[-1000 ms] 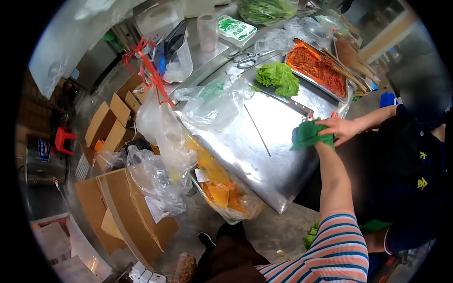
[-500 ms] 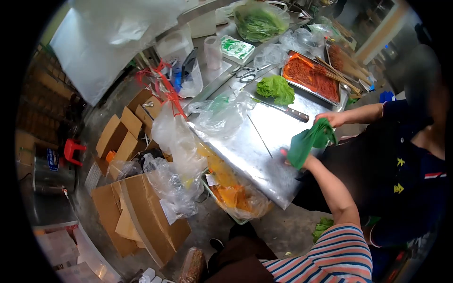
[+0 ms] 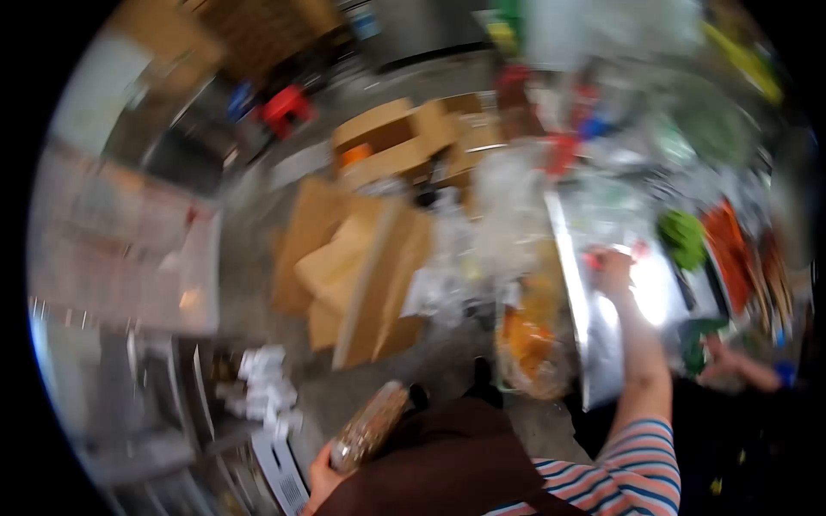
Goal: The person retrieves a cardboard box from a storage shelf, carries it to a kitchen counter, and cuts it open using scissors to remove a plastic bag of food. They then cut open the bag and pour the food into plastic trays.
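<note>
the left hand [image 3: 320, 483] had its fingers clamped on a long, rounded packet [image 3: 372, 423] of clear, shiny plastic, filled with small brownish bits and tilted up and away from them. the packet rested close against the dark brown apron [image 3: 456, 439], smooth and dull. the right hand [image 3: 613, 270] was over the shiny metal tabletop [image 3: 602, 348], with a small pinkish-red patch [image 3: 594, 260] at its fingers; blur hid whether these were apart or together.

just beside the left fingers was a white box [image 3: 280, 475] with a barcode, and beyond it a heap of small white pieces [image 3: 268, 391]. between the two hands, a bulging clear bag of orange stuff [image 3: 527, 344], crumpled see-through plastic [image 3: 447, 258] and a creased, stiff cardboard carton [image 3: 379, 267] crowded the floor. right of the right fingers lay frilly green lettuce [image 3: 682, 239] and a tray of red-orange food [image 3: 730, 258]; nearer the body, a co-worker's hand [image 3: 727, 361] was at a dark green cloth-like thing [image 3: 699, 344].

counted: one packet, one tray of red-orange food, one clump of lettuce, one red stool [image 3: 286, 110] far beyond the left fingers.
</note>
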Available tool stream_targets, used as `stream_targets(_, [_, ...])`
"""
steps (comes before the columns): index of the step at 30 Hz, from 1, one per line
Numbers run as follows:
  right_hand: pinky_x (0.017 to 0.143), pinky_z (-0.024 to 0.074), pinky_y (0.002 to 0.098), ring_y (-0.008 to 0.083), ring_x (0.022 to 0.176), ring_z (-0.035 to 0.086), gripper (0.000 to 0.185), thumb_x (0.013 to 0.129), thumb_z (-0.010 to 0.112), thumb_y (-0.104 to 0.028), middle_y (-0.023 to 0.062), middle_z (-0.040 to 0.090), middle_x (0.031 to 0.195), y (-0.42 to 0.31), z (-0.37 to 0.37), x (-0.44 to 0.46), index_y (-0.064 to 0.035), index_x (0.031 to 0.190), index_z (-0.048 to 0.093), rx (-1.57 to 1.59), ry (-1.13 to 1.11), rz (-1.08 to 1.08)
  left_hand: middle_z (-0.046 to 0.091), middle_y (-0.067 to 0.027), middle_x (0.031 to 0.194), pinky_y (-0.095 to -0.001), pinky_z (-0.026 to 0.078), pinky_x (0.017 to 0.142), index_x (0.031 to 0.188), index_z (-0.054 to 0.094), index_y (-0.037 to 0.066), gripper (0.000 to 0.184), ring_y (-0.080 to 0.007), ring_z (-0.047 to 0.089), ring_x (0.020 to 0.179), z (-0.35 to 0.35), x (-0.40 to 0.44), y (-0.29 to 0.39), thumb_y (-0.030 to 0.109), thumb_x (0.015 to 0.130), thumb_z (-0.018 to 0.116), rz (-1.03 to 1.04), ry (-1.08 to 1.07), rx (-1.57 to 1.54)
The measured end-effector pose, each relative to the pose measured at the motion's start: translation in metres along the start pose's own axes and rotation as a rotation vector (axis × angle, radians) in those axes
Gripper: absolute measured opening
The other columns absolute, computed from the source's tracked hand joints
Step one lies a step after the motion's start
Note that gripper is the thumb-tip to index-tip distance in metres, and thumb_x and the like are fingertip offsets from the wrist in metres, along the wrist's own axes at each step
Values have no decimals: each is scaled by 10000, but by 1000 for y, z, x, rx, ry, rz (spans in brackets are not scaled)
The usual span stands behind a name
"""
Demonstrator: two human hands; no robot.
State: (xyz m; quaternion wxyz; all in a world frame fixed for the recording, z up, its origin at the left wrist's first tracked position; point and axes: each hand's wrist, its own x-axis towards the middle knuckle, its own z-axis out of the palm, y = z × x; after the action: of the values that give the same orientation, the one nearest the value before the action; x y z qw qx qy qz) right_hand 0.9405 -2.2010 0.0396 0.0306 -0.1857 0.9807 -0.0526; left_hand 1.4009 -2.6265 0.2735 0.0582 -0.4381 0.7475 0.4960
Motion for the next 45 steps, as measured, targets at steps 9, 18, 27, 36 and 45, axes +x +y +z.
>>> stream_targets(9, [747, 482, 397, 334, 833, 611, 177, 748, 652, -45, 160, 625, 900, -227, -31, -110, -6, 917, 617, 701, -199, -257, 651, -137, 1099, -295, 480, 893, 1189, 553, -46, 709, -149, 606, 1025, -34, -25, -100, 185, 604, 880, -35, 233, -175])
stream_targets(18, [1126, 180, 426, 267, 1416, 176, 970, 770, 745, -335, 150, 210, 1526, -621, 34, -130, -72, 1485, 144, 1190, -1324, -609, 644, -68, 1058, -313, 473, 892, 1149, 569, -34, 563, -137, 592, 973, -202, 4, -154, 55, 655, 826, -73, 386, -531])
stream_targets(27, [1054, 326, 370, 248, 1226, 446, 779, 783, 731, -353, 149, 488, 1316, -872, 21, -107, -16, 1378, 359, 1249, -1416, -555, 642, -67, 1026, -294, 489, 797, 1172, 536, -19, 421, -148, 612, 880, -374, 117, -234, 60, 785, 679, -11, 563, -947])
stream_targets(36, [1074, 318, 383, 230, 1265, 415, 829, 760, 755, -282, 120, 453, 1360, -943, 25, -30, -47, 1408, 293, 1856, -1372, -187, 606, -87, 1097, -320, 476, 865, 1201, 503, -31, 734, -168, 579, 1000, -465, 256, -209, 259, 628, 861, 288, 269, -636])
stream_targets(45, [1010, 369, 331, 150, 1197, 447, 766, 731, 788, -119, 67, 508, 1267, -1089, -5, 170, -24, 1348, 346, 1775, -1203, -560, 565, -126, 1209, -380, 452, 945, 1298, 435, -11, 917, -238, 556, 1091, -573, 490, -104, 244, 554, 906, 247, 125, -531])
